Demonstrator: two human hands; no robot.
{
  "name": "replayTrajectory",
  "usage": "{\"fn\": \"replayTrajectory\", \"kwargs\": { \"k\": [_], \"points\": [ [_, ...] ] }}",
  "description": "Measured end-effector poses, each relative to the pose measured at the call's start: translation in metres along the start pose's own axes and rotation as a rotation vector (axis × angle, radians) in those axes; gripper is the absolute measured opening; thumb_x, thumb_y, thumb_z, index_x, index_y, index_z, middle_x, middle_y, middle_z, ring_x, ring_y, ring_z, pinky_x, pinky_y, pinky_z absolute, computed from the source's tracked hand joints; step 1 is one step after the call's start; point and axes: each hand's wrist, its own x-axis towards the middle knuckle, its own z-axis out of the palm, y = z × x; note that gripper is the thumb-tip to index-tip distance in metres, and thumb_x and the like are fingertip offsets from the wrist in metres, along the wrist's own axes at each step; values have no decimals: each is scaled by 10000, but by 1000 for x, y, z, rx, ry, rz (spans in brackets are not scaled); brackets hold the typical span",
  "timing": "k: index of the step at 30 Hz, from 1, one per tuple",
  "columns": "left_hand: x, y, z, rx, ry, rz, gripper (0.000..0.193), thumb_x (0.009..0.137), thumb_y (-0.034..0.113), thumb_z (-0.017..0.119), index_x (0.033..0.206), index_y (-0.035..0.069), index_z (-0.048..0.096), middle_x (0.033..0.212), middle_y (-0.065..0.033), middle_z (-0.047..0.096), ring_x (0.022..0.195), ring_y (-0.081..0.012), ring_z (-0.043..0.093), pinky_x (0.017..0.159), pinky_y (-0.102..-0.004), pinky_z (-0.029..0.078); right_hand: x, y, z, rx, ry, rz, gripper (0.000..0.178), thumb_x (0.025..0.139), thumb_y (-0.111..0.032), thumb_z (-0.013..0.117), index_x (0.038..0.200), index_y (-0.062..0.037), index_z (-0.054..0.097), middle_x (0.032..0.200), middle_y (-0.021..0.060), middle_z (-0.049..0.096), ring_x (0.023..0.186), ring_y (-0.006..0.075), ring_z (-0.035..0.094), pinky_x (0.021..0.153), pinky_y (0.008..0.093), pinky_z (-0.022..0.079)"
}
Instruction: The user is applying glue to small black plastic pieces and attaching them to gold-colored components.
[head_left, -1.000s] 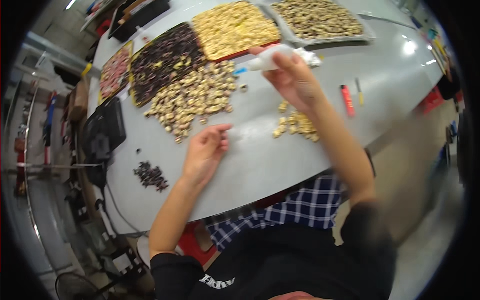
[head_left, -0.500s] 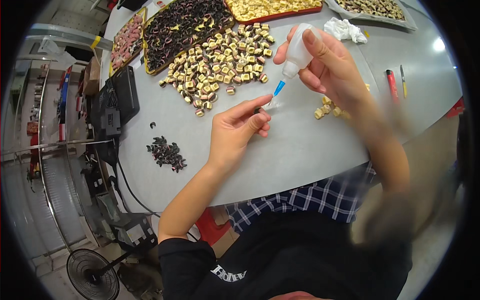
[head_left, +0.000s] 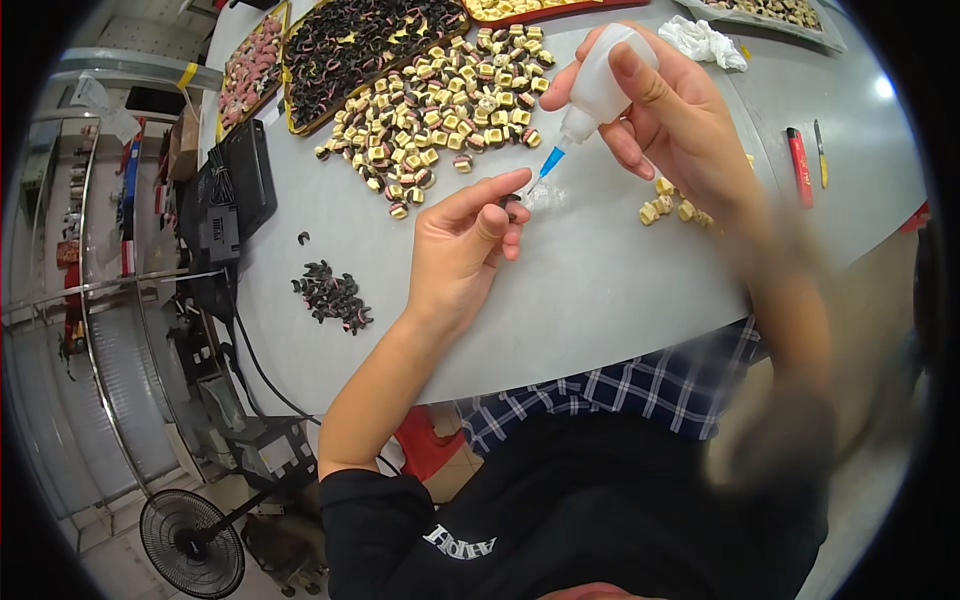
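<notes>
Grey table [head_left: 600,290] – loose small parts [head_left: 450,90], trays [head_left: 370,45].

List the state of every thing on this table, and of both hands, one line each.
squeeze bottle: tilted, blue nozzle pointing down at the small part
right hand: gripping the squeeze bottle
left hand: pinching a small part at its fingertips
yellow pieces: loose heap on the table
dark clips: small loose pile
red lighter: lying flat
white cloth: crumpled
</notes>
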Motion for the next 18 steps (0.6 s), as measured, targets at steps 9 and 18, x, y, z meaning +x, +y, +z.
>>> {"fn": "replayTrajectory", "kwargs": {
  "k": [9,18],
  "points": [
    [-3,1,2,30,-42,12,397,759,188,688,1071,-28,570,867,-85,592,733,-107,574,552,-198,460,-3,-23,3,-16,-5,135,345,921,-324,452,1030,2,421,883,180,611,485,88,499,416,191,407],
    [1,-8,3,44,-88,65,396,625,227,791,905,28,593,793,-31,539,706,-109,515,524,-192,402,-7,-38,2,-172,-120,167,328,917,-301,468,1016,4,396,861,179,616,461,95,479,405,185,371]
  ]
}}
